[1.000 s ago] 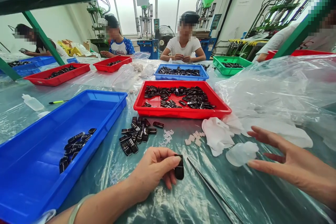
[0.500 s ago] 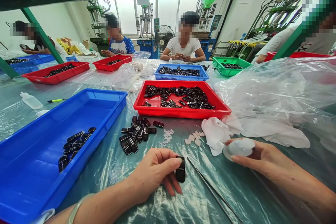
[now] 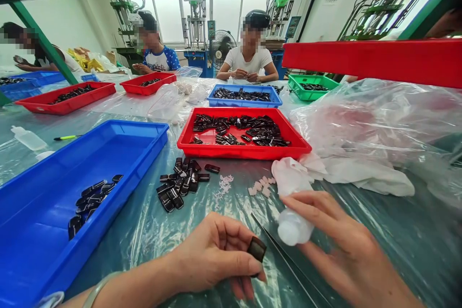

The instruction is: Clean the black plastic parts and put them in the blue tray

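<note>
My left hand [image 3: 224,255] pinches a small black plastic casing [image 3: 257,249] between thumb and fingers, its plain dark face turned up. In my right hand [image 3: 335,236] is a translucent white plastic bottle [image 3: 295,226], tilted with a round end towards me. Metal tweezers [image 3: 285,255] lie on the table between the two hands. Beyond my left hand is a loose pile of black casings [image 3: 176,190]. Small white bits [image 3: 225,185] and pale pink blocks [image 3: 260,186] lie further right, beside a crumpled white cloth [image 3: 288,173].
A large blue tray [image 3: 144,142] with several casings stands left. A red tray [image 3: 245,153] full of casings is ahead, a blue tray [image 3: 245,102] behind it. Clear plastic sheeting [image 3: 361,125] heaps at right, under a raised red tray [image 3: 371,62]. Co-workers sit across the table.
My left hand has turned the casing over to its plain side. The right hand has moved left with the bottle, tilting it. At right, a red tray has come up into view.
</note>
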`<action>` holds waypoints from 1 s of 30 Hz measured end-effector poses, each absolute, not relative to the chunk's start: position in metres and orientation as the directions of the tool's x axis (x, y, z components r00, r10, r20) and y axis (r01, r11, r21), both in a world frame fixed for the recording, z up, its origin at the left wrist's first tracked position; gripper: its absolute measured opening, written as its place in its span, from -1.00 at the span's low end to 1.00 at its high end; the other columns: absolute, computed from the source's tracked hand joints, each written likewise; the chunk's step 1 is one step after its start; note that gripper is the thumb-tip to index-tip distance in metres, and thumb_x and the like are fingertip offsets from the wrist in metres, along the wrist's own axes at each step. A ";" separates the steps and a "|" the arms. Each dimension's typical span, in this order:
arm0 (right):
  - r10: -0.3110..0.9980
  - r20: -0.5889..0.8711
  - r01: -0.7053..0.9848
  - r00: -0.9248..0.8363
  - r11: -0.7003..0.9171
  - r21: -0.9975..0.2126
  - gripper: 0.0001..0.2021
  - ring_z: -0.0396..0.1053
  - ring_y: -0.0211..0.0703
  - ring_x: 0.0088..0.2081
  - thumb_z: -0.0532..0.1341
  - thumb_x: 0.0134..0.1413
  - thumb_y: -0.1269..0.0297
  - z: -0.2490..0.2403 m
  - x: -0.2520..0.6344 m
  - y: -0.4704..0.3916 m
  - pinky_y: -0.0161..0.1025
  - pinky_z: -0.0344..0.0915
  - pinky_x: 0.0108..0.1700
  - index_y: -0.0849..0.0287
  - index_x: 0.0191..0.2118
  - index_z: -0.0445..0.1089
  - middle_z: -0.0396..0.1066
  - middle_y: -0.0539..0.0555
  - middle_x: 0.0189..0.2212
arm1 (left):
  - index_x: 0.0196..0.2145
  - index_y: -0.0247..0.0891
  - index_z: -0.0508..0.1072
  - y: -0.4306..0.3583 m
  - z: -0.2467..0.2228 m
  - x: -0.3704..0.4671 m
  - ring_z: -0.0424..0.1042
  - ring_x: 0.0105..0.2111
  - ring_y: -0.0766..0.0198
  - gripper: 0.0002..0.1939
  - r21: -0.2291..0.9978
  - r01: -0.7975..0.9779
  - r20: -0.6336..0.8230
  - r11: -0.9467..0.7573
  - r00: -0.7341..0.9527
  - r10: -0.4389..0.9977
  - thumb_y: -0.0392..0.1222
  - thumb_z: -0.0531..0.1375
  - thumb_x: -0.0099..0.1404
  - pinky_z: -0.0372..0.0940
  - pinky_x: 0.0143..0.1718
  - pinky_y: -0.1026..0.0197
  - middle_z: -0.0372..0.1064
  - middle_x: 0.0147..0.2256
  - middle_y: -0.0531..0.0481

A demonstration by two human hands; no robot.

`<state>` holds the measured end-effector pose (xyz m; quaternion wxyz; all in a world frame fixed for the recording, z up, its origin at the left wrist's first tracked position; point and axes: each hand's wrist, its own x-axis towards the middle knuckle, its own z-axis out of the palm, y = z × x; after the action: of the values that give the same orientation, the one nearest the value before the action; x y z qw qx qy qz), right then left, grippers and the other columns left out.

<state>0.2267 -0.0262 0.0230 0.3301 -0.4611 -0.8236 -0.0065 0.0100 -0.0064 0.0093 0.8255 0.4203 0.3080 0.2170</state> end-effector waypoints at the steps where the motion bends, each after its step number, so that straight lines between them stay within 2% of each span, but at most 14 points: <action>1: 0.732 0.565 0.760 -0.381 0.596 -0.259 -0.64 0.31 -0.17 -0.16 0.07 0.05 0.48 0.023 0.225 -0.027 -0.30 0.36 -0.25 0.08 -0.01 0.27 0.27 0.10 -0.21 | -0.38 -0.41 0.43 -0.006 0.009 0.010 0.38 -0.64 0.41 -0.76 0.828 -0.095 -0.328 0.552 0.716 0.616 -0.24 0.31 -0.03 0.28 -0.64 0.43 0.43 -0.51 -0.06; 9: 0.642 0.622 0.769 -0.448 0.631 -0.097 -0.63 0.22 -0.05 -0.10 0.03 0.04 0.57 0.020 0.219 -0.026 -0.13 0.32 -0.18 0.17 -0.03 0.27 0.24 0.17 -0.19 | -0.42 -0.44 0.49 -0.007 0.009 0.008 0.34 -0.64 0.45 -0.78 0.843 -0.027 -0.338 0.537 0.750 0.568 -0.21 0.31 -0.02 0.26 -0.65 0.45 0.41 -0.52 -0.05; 14: 0.622 0.636 0.784 -0.458 0.619 -0.041 -0.61 0.23 -0.05 -0.08 -0.01 0.04 0.62 0.017 0.217 -0.027 -0.09 0.30 -0.14 0.15 -0.05 0.29 0.25 0.17 -0.17 | -0.44 -0.44 0.49 -0.007 0.009 0.007 0.33 -0.67 0.44 -0.77 0.843 -0.006 -0.351 0.538 0.752 0.557 -0.18 0.31 -0.03 0.25 -0.66 0.45 0.36 -0.60 -0.01; 19: 0.605 0.621 0.781 -0.498 0.624 0.017 -0.62 0.19 0.03 -0.06 0.00 0.04 0.67 0.017 0.216 -0.031 -0.01 0.27 -0.14 0.25 -0.06 0.30 0.22 0.23 -0.16 | -0.47 -0.44 0.48 -0.008 0.008 0.007 0.32 -0.67 0.45 -0.79 0.840 0.013 -0.356 0.543 0.769 0.532 -0.19 0.29 -0.01 0.25 -0.65 0.45 0.36 -0.58 -0.01; 26: 0.585 0.623 0.771 -0.519 0.635 0.046 -0.65 0.19 0.08 -0.07 0.00 0.04 0.68 0.021 0.214 -0.032 0.01 0.24 -0.16 0.30 -0.08 0.31 0.22 0.25 -0.17 | -0.50 -0.44 0.47 -0.007 0.009 0.008 0.32 -0.68 0.47 -0.82 0.832 0.013 -0.358 0.554 0.776 0.520 -0.21 0.28 0.01 0.24 -0.66 0.46 0.36 -0.58 0.00; 30: 0.574 0.640 0.770 -0.511 0.636 0.044 -0.64 0.19 0.04 -0.07 0.00 0.02 0.71 0.020 0.215 -0.032 -0.03 0.23 -0.13 0.30 -0.10 0.32 0.23 0.23 -0.17 | -0.52 -0.43 0.45 -0.008 0.012 0.008 0.31 -0.70 0.47 -0.83 0.830 0.020 -0.369 0.557 0.770 0.521 -0.22 0.27 0.01 0.24 -0.67 0.47 0.33 -0.62 0.03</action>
<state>0.2147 -0.0321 0.0202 0.2993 -0.3938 -0.8536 -0.1636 0.0081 -0.0080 0.0116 0.8284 0.4457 0.3038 0.1512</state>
